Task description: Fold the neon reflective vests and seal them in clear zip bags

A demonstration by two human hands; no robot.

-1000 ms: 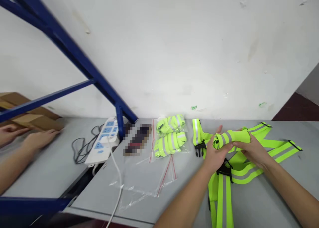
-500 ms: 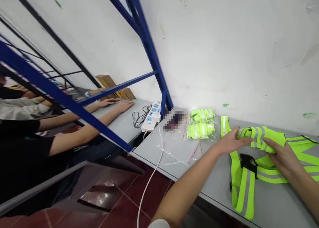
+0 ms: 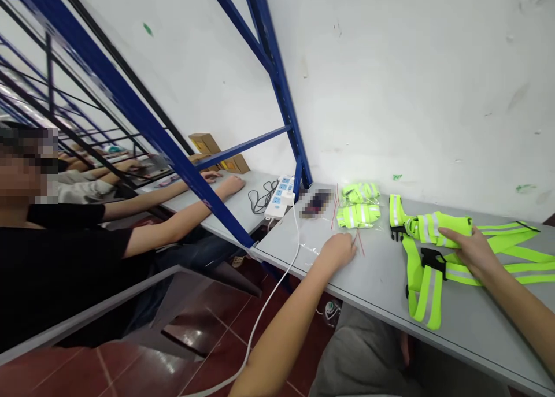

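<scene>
My right hand (image 3: 474, 252) is closed around a rolled neon-yellow reflective belt (image 3: 433, 226), thumb on top, just over the table. Below it lies a loose reflective harness (image 3: 431, 299) with grey stripes and a black buckle (image 3: 432, 261). On the left, my left hand (image 3: 339, 255) has its fingers curled down at a clear zip bag (image 3: 310, 248) with a red seal line; the fingertips are partly hidden. Just beyond that hand sit two packed bags of yellow reflective straps, the nearer bag (image 3: 359, 215) in front of the farther bag (image 3: 359, 193).
A white power strip (image 3: 280, 197) rests by the blue metal frame (image 3: 281, 96), its white cable (image 3: 277, 281) hanging over the table edge. A pixelated dark item (image 3: 317, 203) lies beside it. At left, a person in black (image 3: 73, 281) rests both arms on the neighbouring table.
My left hand has left the rolled belt and moved left and down to the clear bag. My right hand keeps the roll. The view has shifted somewhat.
</scene>
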